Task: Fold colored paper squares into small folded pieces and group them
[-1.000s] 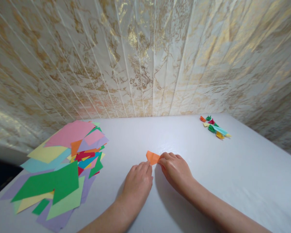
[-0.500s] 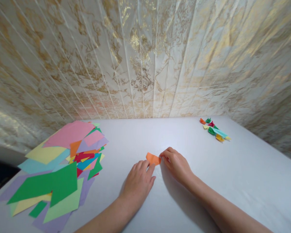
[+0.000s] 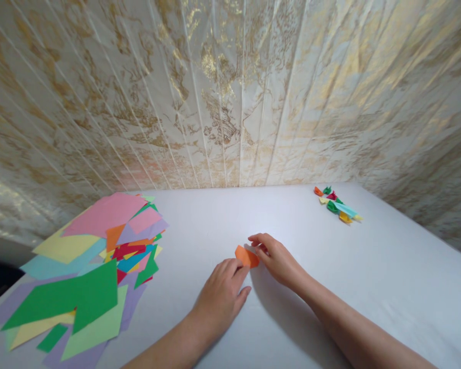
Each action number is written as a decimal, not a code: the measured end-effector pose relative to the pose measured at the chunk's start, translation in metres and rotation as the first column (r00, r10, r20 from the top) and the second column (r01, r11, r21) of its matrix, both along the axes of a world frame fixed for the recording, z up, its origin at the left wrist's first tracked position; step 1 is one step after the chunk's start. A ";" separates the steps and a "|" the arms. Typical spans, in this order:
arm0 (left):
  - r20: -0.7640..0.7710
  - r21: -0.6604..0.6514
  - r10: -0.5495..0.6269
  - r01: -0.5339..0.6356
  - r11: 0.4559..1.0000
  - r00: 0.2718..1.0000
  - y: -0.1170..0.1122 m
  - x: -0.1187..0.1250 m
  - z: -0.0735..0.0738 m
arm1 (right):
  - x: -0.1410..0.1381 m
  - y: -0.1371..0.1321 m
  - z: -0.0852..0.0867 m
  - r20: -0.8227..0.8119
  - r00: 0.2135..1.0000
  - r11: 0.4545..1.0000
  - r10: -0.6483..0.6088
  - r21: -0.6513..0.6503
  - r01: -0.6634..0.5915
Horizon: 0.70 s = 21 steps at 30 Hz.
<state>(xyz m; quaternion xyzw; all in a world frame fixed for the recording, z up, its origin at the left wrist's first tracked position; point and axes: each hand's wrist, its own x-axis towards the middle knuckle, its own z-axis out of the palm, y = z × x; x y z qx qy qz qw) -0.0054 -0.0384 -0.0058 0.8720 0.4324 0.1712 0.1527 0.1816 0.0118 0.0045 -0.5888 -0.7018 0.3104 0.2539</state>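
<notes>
A small folded piece of orange paper [image 3: 247, 255] lies on the white table, ahead of me and close to the middle. The fingertips of my left hand [image 3: 223, 289] rest on its lower left part and cover that edge. The left thumb stands apart from the paper. At the paper's right end is my right hand [image 3: 273, 256], its fingers curved and apart, with nothing seen between them. Whether a right fingertip still touches the paper, I cannot tell.
Many coloured paper sheets and scraps [image 3: 80, 292] spread over the left of the white table [image 3: 200, 220]. Several small folded paper pieces [image 3: 336, 206] sit at the back right. A white and gold patterned curtain [image 3: 223, 102] hangs behind the table.
My right hand has loosened from the orange paper's right end and its fingers have opened. The orange paper has turned a little, with its right end nearer to me. The view has shifted slightly.
</notes>
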 end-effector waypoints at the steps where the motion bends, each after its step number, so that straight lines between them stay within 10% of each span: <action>1: 0.008 -0.004 -0.011 0.011 1.000 1.000 0.000 0.000 0.000 | 0.001 0.001 0.000 -0.033 0.999 1.000 -0.009 -0.022 0.009; 12: 0.058 -0.003 -0.049 0.049 0.999 0.997 0.001 -0.001 0.003 | 0.002 0.008 0.004 -0.471 0.876 0.972 -0.098 -0.233 -0.017; 21: 0.045 0.001 -0.052 0.052 0.999 0.998 0.003 -0.002 -0.002 | 0.007 0.006 0.022 -0.459 0.875 0.940 -0.157 -0.341 -0.011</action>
